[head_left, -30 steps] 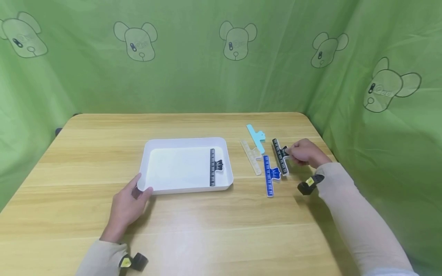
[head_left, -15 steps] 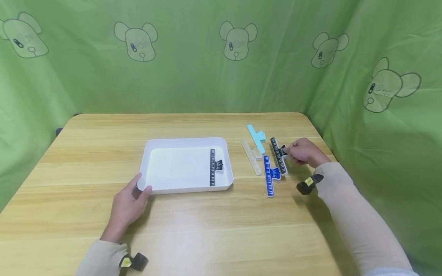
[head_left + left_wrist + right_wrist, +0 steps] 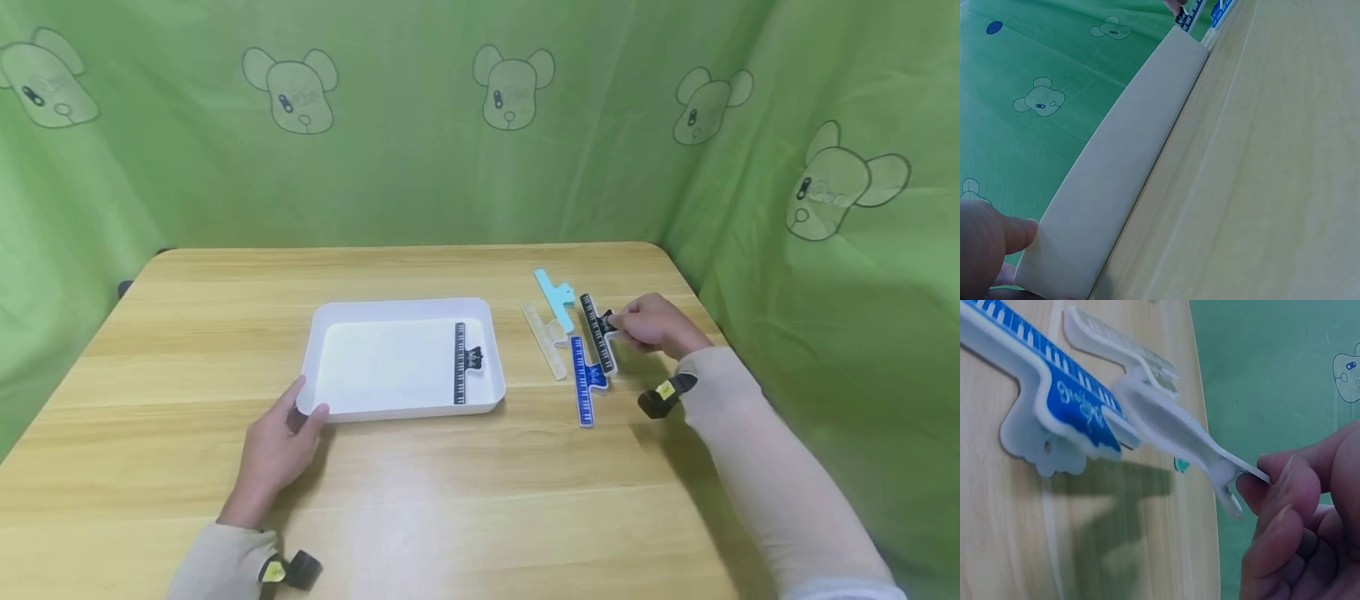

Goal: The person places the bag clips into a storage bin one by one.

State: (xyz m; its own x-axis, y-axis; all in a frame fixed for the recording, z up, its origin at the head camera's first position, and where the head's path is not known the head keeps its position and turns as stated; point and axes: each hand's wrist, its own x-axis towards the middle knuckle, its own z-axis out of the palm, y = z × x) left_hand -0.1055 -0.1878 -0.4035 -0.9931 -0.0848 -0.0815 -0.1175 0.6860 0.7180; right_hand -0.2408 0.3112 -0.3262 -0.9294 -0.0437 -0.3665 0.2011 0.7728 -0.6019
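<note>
My left hand [image 3: 276, 446] grips the near-left corner of a shallow white tray [image 3: 405, 414], its thumb pressed to the wall in the left wrist view. One black clip with a piano-key pattern [image 3: 461, 364] lies inside, by the tray's right wall. To the right, my right hand [image 3: 655, 323] pinches the handle of a second black piano-key clip [image 3: 597, 333]. Seen edge-on in the right wrist view, this held clip [image 3: 1172, 425] is raised off the table. Just beside it, a blue piano-key clip [image 3: 582, 383] lies on the table.
A clear clip [image 3: 546, 342] and a light-blue clip [image 3: 553, 298] lie between the tray and my right hand. The wooden table [image 3: 420, 517] ends at the back against a green curtain [image 3: 405, 183] printed with bear heads.
My right hand has moved slightly left and away from me, carrying the black clip with it. My left hand and the tray have stayed in place.
</note>
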